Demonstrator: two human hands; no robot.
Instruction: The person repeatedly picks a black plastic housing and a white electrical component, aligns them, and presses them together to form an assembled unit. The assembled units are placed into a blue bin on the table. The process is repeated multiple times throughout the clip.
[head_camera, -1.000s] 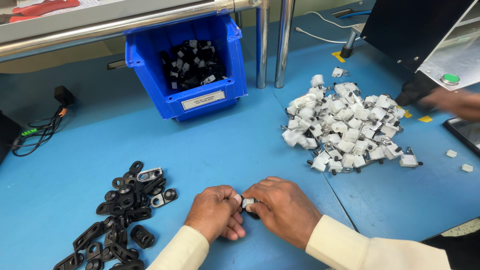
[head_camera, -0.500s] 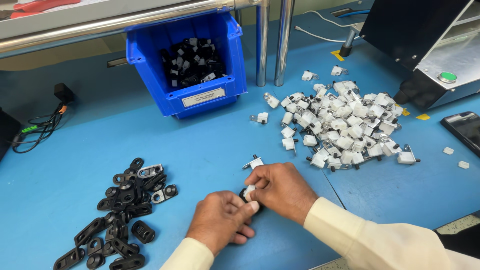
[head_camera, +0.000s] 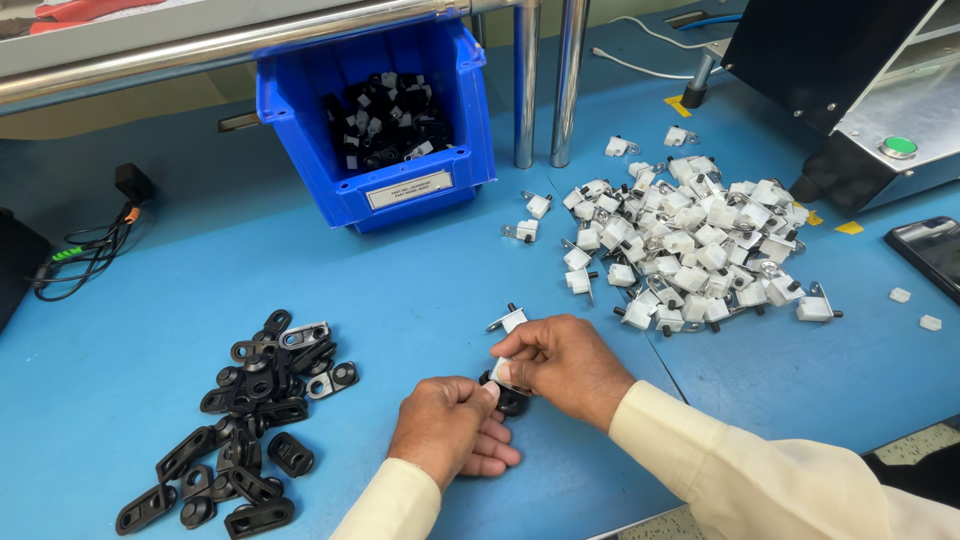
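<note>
Both hands meet low in the middle of the blue table. My left hand pinches a small black plastic part from the left. My right hand presses a small white clip part onto it from above. One loose white clip lies just beyond my right hand. A heap of black oval plastic parts lies to the left of my hands. A big pile of white clips with metal pins spreads out at the right.
A blue bin holding black and white parts stands at the back centre beside two metal posts. A black machine with a green button sits back right, a phone at the right edge, cables far left.
Both hands have shifted right and slightly away from me while keeping hold of the small parts. The view swung, so the white pile now sits fully in view; another person's hand at the right is gone.
</note>
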